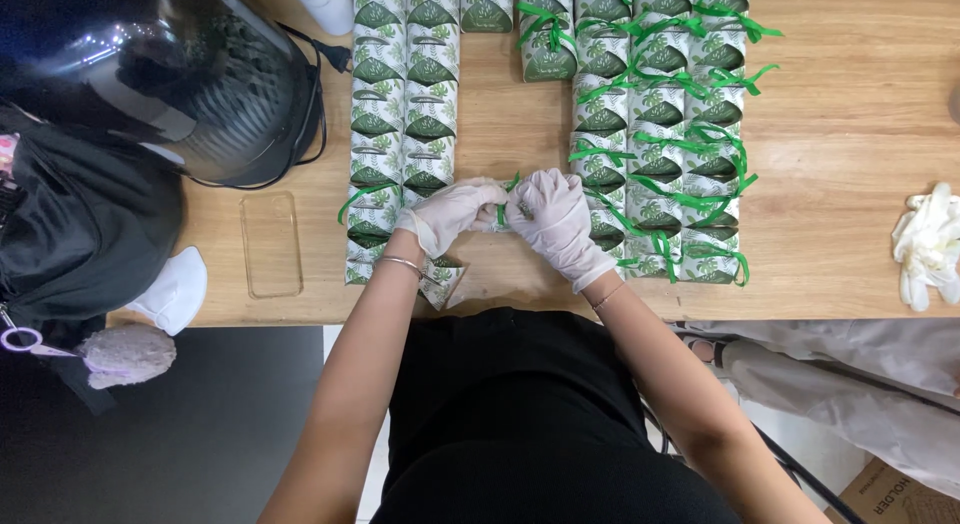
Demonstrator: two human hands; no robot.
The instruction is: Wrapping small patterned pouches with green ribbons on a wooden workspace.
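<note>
A black-clad torso (520, 424) and two bare forearms are seen nearest the camera, extended toward a wooden tabletop (860, 164). Both hands are covered by white gloves. The left hand (447, 215) is closed, its fingertips pinched on a small leaf-patterned gift box (492, 217) at the middle of the tabletop's near part; a thin bracelet is worn on that wrist. The right hand (556, 222) is likewise curled, its fingers pinched on the green ribbon (512, 184) at the same box, and the two hands are held touching over it. The box is largely hidden by the fingers. To the left of the hands, two columns of untied boxes (402, 114) of the same pattern are laid in rows running away from the camera. To the right, a block of boxes tied with green ribbon (660, 134) is set close together, just beside the right hand. A clear phone case (271, 244) is laid flat on the tabletop left of the untied columns. A black rounded appliance (190, 74) with a cord is stood at the far left corner, and a black bag (80, 224) is placed beside it. A crumpled pair of white gloves (928, 246) is found at the right edge.
</note>
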